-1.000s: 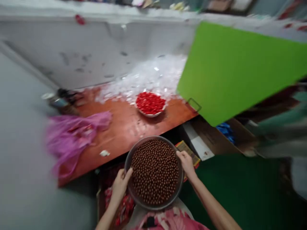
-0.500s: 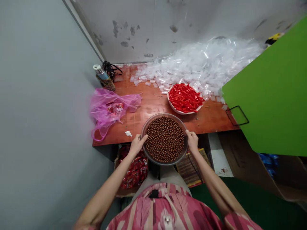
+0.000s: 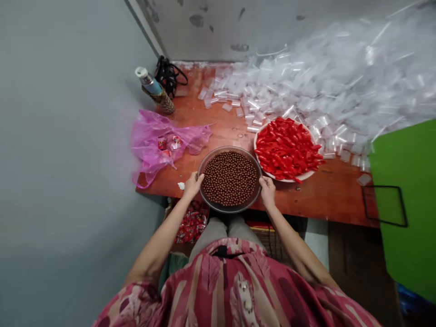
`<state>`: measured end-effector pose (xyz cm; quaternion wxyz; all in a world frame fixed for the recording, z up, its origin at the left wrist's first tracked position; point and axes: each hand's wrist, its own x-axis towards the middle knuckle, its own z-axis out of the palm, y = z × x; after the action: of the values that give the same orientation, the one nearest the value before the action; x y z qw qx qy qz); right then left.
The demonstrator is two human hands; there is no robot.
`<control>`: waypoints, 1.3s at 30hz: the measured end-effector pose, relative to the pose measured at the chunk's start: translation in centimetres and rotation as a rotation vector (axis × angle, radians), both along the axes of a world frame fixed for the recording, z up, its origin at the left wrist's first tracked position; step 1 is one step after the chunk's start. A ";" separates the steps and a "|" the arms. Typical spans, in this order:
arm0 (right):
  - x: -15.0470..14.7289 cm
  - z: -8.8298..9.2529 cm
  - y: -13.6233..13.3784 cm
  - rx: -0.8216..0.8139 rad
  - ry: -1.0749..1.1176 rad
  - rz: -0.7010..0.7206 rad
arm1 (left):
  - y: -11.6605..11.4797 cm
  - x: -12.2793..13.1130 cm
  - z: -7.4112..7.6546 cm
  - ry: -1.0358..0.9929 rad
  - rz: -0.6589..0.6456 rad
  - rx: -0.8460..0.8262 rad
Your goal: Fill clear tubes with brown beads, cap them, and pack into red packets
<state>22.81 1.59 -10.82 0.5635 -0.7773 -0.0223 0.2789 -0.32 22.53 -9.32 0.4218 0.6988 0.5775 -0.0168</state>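
Note:
A round bowl (image 3: 229, 210) full of small brown balls (image 3: 230, 178) is held level over the front edge of the reddish wooden table (image 3: 225, 131). My left hand (image 3: 193, 185) grips its left rim, fingers closed round it. On the opposite side my right hand (image 3: 267, 190) is closed on the right rim. Just right of the bowl stands a pale bowl (image 3: 304, 176) heaped with red plastic pieces (image 3: 288, 147).
Clear plastic pieces (image 3: 327, 81) lie heaped along the back wall. At the left are a pink bag (image 3: 148, 136), a bottle (image 3: 155, 91) and black straps (image 3: 168, 77). A green panel (image 3: 408, 190) rises at the right. Red packets (image 3: 192, 222) lie below the table.
The view has shifted nearer the table. The bowl of balls, held in both my hands, now sits further in over the table edge and closer to the pale bowl.

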 end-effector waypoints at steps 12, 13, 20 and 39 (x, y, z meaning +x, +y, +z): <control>0.4 -1.4 -0.4 -0.017 0.047 0.021 | -1.3 0.3 -1.7 -0.045 0.052 -0.074; 0.4 -1.4 -0.3 -0.032 0.036 0.024 | -1.2 0.2 -1.8 -0.046 0.048 -0.078; -1.4 1.9 0.0 -0.226 -0.281 0.152 | -1.7 0.0 -0.9 -0.028 0.011 0.033; 0.5 -0.4 10.6 -0.440 -1.047 1.307 | 2.5 8.5 -1.2 -0.063 -1.046 0.372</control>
<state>23.35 12.14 -11.21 0.0440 -0.7284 -0.6668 0.1511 8.22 24.99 -10.53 0.2438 0.9552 0.1343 -0.1010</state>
